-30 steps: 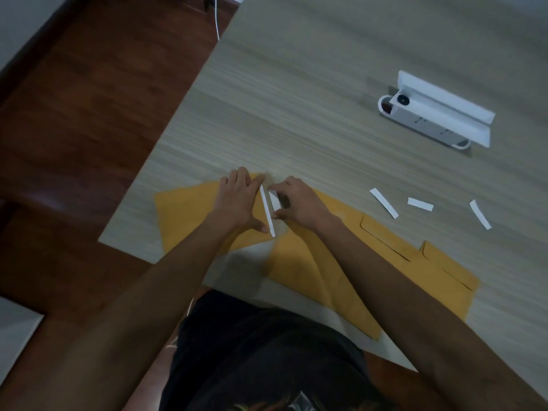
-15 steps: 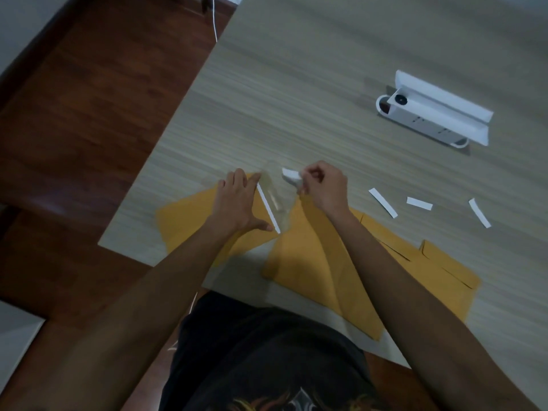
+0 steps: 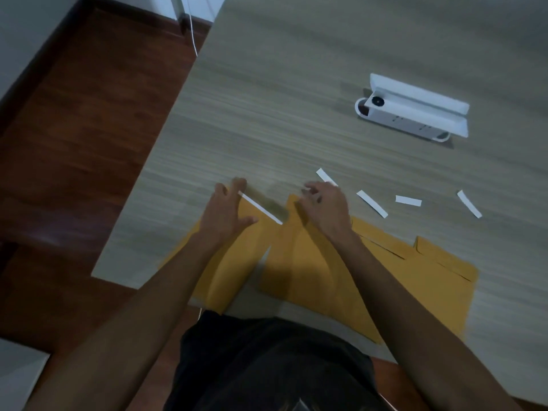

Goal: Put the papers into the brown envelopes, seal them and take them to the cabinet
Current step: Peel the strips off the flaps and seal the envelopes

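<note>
1. Nearest you, several flat brown paper envelopes (image 3: 299,268) lie overlapping along the near edge of the grey wood-grain table (image 3: 296,99). At least four show, though the overlaps make the exact count hard to tell.
2. Your left hand (image 3: 226,213) rests palm-down on the leftmost brown envelope (image 3: 225,280), fingers straight and slightly spread, thumb held out to the side. Its fingertips reach the envelope's far edge, where one long white strip (image 3: 261,208) lies on the flap.
3. Your right hand (image 3: 324,207) hovers just beyond the top corner of the middle envelope, fingers curled. It seems to pinch something small and white at the fingertips, but what it is I cannot tell.
4. Farther right, four loose white paper strips lie apart on the bare table: one (image 3: 326,177) just behind your right hand, then a second (image 3: 372,203), a third (image 3: 408,200) and a fourth (image 3: 469,204).
5. Farthest, one long white open cardboard box (image 3: 415,109) sits well apart from everything else.
</note>
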The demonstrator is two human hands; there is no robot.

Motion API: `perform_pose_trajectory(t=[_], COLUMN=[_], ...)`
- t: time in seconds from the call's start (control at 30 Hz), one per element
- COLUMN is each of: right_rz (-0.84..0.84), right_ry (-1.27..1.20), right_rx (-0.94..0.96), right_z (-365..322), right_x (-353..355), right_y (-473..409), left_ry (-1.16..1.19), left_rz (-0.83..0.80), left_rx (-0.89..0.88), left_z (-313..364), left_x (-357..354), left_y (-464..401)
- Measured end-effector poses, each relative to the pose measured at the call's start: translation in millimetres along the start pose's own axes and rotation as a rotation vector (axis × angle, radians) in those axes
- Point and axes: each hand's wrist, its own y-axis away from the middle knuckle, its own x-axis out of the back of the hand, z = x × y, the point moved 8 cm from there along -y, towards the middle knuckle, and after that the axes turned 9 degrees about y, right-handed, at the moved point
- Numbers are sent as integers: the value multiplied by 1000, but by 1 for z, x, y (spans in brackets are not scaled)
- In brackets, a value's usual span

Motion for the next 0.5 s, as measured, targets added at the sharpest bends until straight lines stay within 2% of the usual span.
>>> perform_pose_trajectory(t=[0.1, 0.2, 0.37, 0.43, 0.5], right_rz=[-129, -42, 80, 97, 77], right_ry=[-17, 21, 134, 113, -9], right_rx=[182, 326, 498, 497, 348], right_z=[-36, -54, -68, -72, -65], right_x=[-28, -35, -41, -42, -42], right_y=[12, 25, 50, 56, 54], left_ry=[58, 85, -4, -26, -50], left_rz=[-15, -16, 17, 41, 64], left_rx=[-31, -49, -96, -121, -145], left_z=[-6, -13, -19, -18, -18], left_x=[4, 9, 20, 23, 25], left_y=[2, 7, 19, 22, 23])
